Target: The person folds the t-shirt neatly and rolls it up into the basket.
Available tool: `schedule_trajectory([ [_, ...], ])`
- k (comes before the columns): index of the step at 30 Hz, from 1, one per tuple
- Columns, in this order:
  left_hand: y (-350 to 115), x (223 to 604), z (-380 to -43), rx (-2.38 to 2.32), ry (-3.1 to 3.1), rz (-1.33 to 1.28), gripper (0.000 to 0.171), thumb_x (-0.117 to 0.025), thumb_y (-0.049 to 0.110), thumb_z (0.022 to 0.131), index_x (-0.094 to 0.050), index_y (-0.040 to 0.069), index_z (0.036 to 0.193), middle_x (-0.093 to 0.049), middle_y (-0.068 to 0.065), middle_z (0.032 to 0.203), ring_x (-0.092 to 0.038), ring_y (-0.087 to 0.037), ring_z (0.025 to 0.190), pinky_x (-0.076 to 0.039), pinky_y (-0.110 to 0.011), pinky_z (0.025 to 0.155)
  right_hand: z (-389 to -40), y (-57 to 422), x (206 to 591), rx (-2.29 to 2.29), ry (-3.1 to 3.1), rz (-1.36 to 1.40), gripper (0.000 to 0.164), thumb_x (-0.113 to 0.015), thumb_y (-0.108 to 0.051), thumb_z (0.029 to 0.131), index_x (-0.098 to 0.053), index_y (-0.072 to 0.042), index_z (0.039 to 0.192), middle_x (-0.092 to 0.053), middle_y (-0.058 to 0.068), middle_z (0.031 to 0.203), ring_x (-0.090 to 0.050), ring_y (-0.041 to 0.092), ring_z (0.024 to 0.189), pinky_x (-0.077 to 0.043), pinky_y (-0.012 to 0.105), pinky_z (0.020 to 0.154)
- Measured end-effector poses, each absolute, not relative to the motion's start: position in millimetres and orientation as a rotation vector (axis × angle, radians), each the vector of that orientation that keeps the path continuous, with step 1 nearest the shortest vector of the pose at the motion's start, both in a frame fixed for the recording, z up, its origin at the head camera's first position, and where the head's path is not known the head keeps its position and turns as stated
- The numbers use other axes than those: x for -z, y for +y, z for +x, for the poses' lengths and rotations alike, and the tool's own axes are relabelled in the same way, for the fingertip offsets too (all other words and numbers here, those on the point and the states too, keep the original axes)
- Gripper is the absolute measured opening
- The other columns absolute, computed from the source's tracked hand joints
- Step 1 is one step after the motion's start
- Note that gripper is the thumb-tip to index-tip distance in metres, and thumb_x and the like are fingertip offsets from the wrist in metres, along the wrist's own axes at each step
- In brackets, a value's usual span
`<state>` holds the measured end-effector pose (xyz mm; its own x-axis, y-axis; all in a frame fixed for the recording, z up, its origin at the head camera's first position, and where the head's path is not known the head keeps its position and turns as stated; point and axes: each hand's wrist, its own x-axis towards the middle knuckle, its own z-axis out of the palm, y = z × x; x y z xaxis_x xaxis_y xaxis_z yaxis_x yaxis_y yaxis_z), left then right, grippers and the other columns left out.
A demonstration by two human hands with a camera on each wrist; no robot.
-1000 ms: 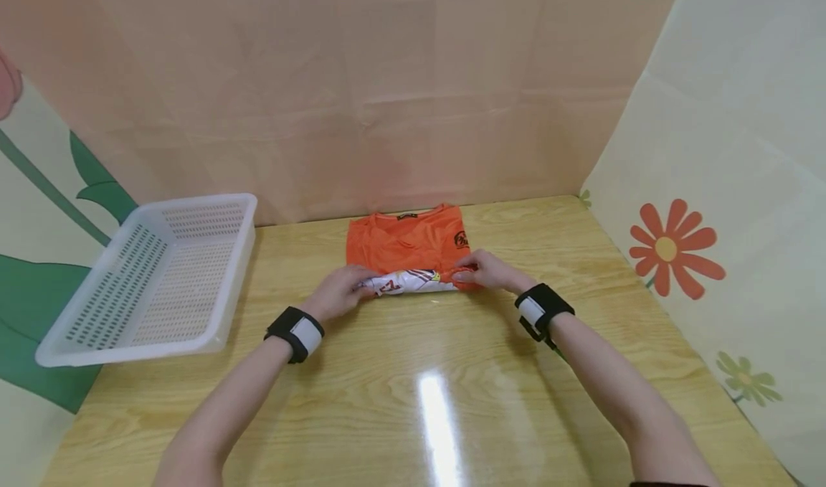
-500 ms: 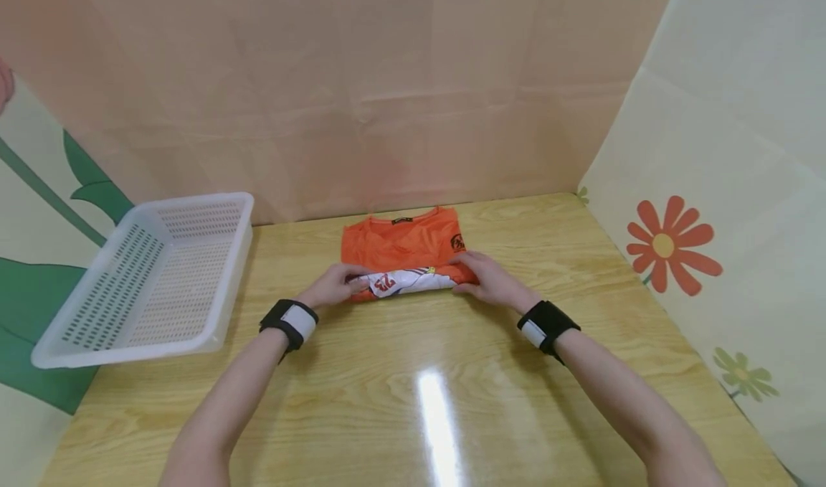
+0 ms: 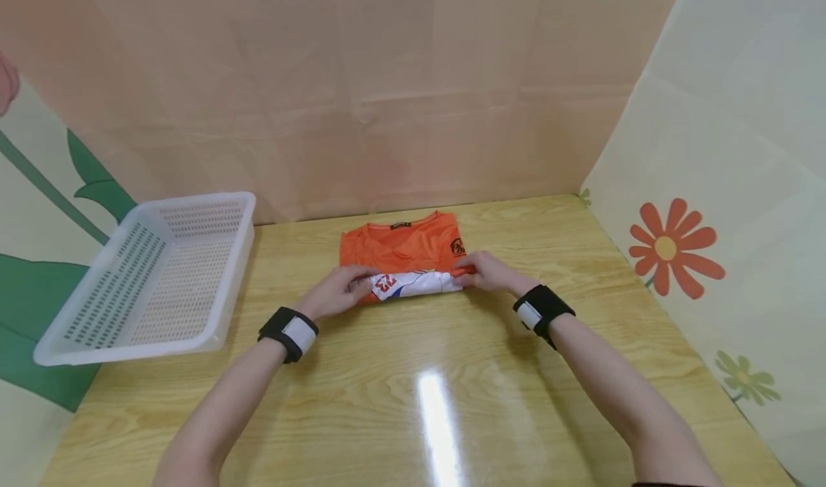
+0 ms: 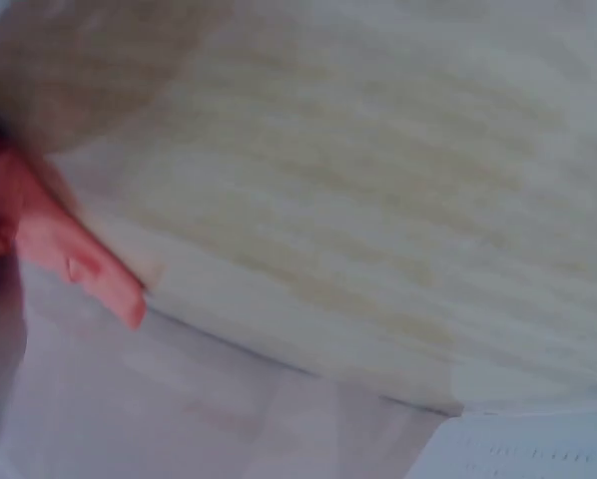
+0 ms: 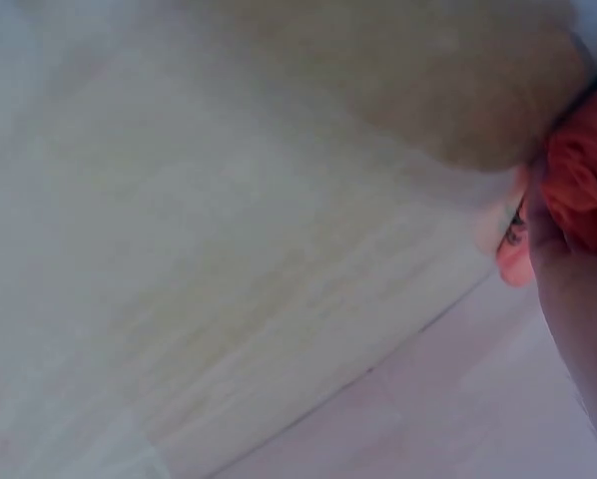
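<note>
An orange sleeveless jersey lies on the table in the head view, its collar toward the back wall. Its near part is rolled into a bundle that shows a white panel with a red 23. The left end of this roll is gripped by my left hand, thumb on the near side. At the opposite end, my right hand pinches the roll. In the right wrist view, the bunched orange cloth sits against the fingers. Only a strip of jersey shows in the left wrist view.
A white perforated plastic basket stands at the left of the wooden table. A pinkish covering hangs behind the table, and flower-patterned sheets flank the sides. Each wrist wears a black strap.
The roll has turned over, so its print has shifted and the flat orange part looks shorter. The collar has come nearer and slightly left. Both hands stay at the roll's ends, fingers regripping.
</note>
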<state>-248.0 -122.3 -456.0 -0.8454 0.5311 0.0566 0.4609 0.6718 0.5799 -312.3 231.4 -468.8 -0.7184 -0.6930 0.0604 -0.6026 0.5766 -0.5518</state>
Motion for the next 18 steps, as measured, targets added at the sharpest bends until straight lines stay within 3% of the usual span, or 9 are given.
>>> schedule_trajectory([
  [5, -124, 461, -243, -0.669, 2.999, 1.052, 0.047, -0.078, 0.032, 0.089, -0.068, 0.011, 0.129, -0.067, -0.008, 0.122, -0.061, -0.022, 0.111, -0.052, -0.042, 0.1, -329, 230, 464, 0.776, 2.545, -1.016, 0.015, -0.074, -0.017, 0.091, -0.073, -0.004, 0.097, -0.06, 0.005, 0.089, -0.05, 0.017, 0.083, -0.04, 0.03, 0.076],
  [11, -123, 461, -244, -0.605, 3.028, 1.031, 0.039, -0.075, 0.028, 0.091, -0.07, 0.011, 0.125, -0.071, -0.007, 0.115, -0.065, -0.022, 0.105, -0.054, -0.041, 0.094, -342, 228, 460, 0.765, 2.445, -0.894, 0.017, -0.072, -0.02, 0.093, -0.069, -0.004, 0.092, -0.047, -0.001, 0.079, -0.043, 0.015, 0.079, -0.033, 0.029, 0.072],
  [14, -122, 459, -246, -0.675, 3.002, 0.947, 0.035, -0.074, 0.026, 0.092, -0.07, 0.01, 0.123, -0.073, -0.006, 0.11, -0.065, -0.021, 0.1, -0.054, -0.042, 0.093, -342, 227, 456, 0.762, 2.432, -0.835, 0.019, -0.07, -0.021, 0.095, -0.07, -0.002, 0.099, -0.048, 0.0, 0.082, -0.044, 0.016, 0.081, -0.034, 0.029, 0.074],
  [18, -122, 459, -249, -0.837, 2.94, 0.801, 0.03, -0.074, 0.023, 0.092, -0.073, 0.011, 0.119, -0.074, -0.004, 0.104, -0.064, -0.02, 0.094, -0.054, -0.041, 0.09, -337, 226, 453, 0.734, 2.468, -0.813, 0.031, -0.066, -0.024, 0.098, -0.07, 0.002, 0.115, -0.062, 0.008, 0.096, -0.051, 0.02, 0.09, -0.041, 0.032, 0.082],
])
